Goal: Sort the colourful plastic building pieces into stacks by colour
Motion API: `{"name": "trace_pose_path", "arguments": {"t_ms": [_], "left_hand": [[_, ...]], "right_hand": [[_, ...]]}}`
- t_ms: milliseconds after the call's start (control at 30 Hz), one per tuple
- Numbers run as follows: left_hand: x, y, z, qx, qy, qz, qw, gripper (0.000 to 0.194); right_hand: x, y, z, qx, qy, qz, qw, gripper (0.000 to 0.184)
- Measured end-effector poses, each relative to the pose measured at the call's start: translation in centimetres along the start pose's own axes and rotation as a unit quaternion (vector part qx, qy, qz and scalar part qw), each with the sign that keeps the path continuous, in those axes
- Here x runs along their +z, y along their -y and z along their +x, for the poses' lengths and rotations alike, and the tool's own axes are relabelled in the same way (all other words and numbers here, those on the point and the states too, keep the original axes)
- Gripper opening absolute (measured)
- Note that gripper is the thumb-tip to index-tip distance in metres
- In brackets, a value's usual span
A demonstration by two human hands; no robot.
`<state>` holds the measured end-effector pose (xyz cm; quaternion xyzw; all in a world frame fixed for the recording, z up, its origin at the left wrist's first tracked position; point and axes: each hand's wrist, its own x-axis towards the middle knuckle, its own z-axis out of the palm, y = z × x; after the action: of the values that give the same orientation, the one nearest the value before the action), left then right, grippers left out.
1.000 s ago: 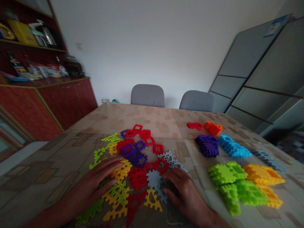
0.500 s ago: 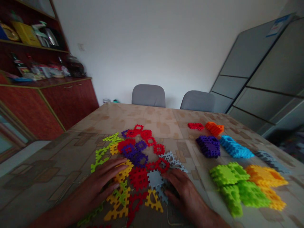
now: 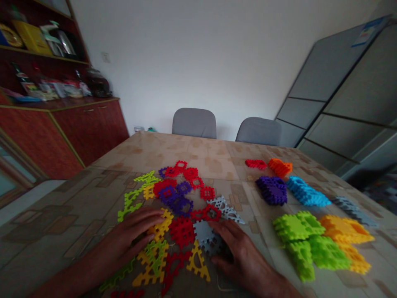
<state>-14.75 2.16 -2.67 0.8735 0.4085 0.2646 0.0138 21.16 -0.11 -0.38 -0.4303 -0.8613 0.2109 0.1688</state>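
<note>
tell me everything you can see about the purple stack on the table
The dark purple plastic tiles form a low, squarish stack of flat pieces with toothed, interlocking edges and a matte look. The stack lies on the beige patterned table cover, right of the loose heap of tiles. A bright blue stack sits immediately to its right; whether they touch is unclear.

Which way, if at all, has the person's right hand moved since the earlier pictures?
Yes: the right hand has shifted left, judged against the grey triangular plastic piece, whose position on the table serves as the fixed mark; its fingers now lie further left of that piece.
</note>
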Motion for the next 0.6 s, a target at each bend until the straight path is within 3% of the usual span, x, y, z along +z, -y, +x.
{"name": "trace_pose_path", "arguments": {"t_ms": [600], "left_hand": [[-0.7, -0.5, 0.7, 0.017, -0.010, -0.034, 0.999, 0.035]], "right_hand": [[-1.2, 0.9, -0.1, -0.052, 0.022, 0.009, 0.998, 0.063]]}}
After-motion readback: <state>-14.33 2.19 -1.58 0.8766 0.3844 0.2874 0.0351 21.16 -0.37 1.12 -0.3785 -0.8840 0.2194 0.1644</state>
